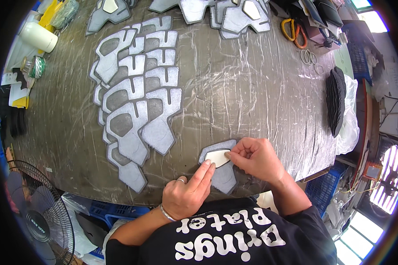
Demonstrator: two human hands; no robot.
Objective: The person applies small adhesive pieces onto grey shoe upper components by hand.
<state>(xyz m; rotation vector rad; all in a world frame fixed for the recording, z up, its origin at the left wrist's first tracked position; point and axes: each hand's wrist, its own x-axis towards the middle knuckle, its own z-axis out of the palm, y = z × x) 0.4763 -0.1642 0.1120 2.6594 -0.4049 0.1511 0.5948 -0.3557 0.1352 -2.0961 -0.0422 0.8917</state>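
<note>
Near the front edge of the table lies a grey cut-out piece [224, 179] with a dark rim. A cream-white insert [218, 159] with rounded corners rests on it, over its opening. The index and middle fingertips of my left hand [185, 194] press on the insert's left end, those two fingers stretched out. My right hand [257, 160] pinches the insert's right edge between thumb and fingertip, its other fingers curled. Left of my hands, similar grey pieces [158, 134] overlap in rows, their openings showing dark.
More grey pieces [245, 20], some bearing cream inserts, lie along the far edge. Orange-handled scissors [295, 33], metal rings [308, 57] and a black stack [336, 101] are on the right. A white bottle [39, 37] is at far left, a fan [37, 221] at lower left.
</note>
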